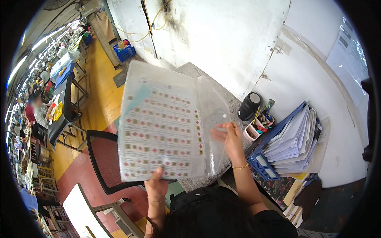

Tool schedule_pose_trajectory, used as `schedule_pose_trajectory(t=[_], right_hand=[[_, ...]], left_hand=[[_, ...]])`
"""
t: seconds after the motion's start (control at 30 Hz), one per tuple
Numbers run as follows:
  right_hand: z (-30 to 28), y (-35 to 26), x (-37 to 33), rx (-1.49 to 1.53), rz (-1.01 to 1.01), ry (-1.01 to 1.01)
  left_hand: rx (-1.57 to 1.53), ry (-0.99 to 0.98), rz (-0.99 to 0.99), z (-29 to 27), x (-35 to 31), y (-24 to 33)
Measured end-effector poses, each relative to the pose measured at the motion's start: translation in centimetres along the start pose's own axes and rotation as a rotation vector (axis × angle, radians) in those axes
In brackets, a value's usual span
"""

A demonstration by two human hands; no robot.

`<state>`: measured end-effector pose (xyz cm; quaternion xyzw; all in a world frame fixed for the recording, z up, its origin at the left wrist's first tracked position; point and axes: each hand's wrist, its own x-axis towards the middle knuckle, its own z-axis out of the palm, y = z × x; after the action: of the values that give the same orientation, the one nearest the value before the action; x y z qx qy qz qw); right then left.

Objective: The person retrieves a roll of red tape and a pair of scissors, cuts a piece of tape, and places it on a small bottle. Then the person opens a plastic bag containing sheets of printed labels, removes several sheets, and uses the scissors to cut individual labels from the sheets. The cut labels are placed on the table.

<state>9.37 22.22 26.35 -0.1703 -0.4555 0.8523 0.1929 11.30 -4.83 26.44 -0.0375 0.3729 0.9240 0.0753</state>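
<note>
A clear plastic document envelope [133, 79] stands tilted up in front of me, with printed sheets inside. Rows of small red diamonds and dark squares cover the top sheet [158, 133], and a pale teal patch shows at its upper left. My left hand [157, 185] grips the envelope's lower edge, thumb on the front face. On the right side the transparent flap [212, 99] is folded out, with a small white snap button [224, 116]. My right hand [232, 139] is at this flap, fingers apart and pointing left, partly blurred; whether they touch the plastic is unclear.
Behind the envelope is a grey speckled tabletop [190, 70] against a white wall. To the right stand a black cylinder [250, 106], a pen organizer [252, 133] and a blue file rack [264, 166] full of papers. A black chair [95, 158] is at left; people work farther off.
</note>
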Motion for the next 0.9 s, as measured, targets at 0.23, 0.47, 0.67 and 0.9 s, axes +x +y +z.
schedule_pose_trajectory(t=[0.23,0.47,0.67,0.9], right_hand=[[1.0,-1.9,-1.8,-1.765,-0.949,-0.197],[-0.2,0.6,-1.6,-0.711,0.247,-0.409],[1.7,-1.4,-3.5,-0.204,0.295,-0.365],[2.8,-2.7,-4.9,-0.254,0.121,-0.397]], left_hand=[[-0.079,-0.066,0.022,-0.9,0.6,1.3],[-0.136,-0.089,-0.022,-2.5,0.9,0.6],[-0.247,-0.241,-0.038,-5.5,2.5,0.2],[-0.315,-0.323,-0.031,-5.2,3.0,0.5]])
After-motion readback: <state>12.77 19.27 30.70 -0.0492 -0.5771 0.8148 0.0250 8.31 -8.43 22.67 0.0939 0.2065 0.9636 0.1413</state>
